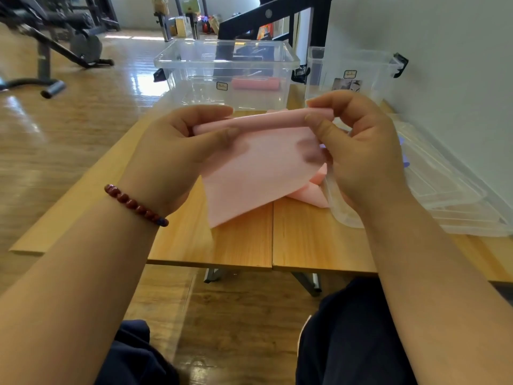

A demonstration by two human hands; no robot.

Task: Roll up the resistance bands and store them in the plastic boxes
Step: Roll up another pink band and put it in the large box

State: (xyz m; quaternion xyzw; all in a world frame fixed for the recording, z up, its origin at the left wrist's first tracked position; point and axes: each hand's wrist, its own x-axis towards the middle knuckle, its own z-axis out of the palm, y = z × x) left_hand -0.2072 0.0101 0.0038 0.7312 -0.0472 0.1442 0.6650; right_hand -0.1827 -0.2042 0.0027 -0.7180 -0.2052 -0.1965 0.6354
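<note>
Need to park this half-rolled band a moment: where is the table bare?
Bare wood lies along the table's near edge, between the hanging band and the clear lids. The left box has free floor beside its roll. Crowded: right box behind, lids and loose bands at right.

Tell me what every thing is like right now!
Band, half rolled, loose end hanging down.
Left hand, grips the roll's left end.
Right hand, grips the roll's right end.
Left box, open, one rolled band inside.
Right box, open.
Lids, off, lying on the table.
</note>
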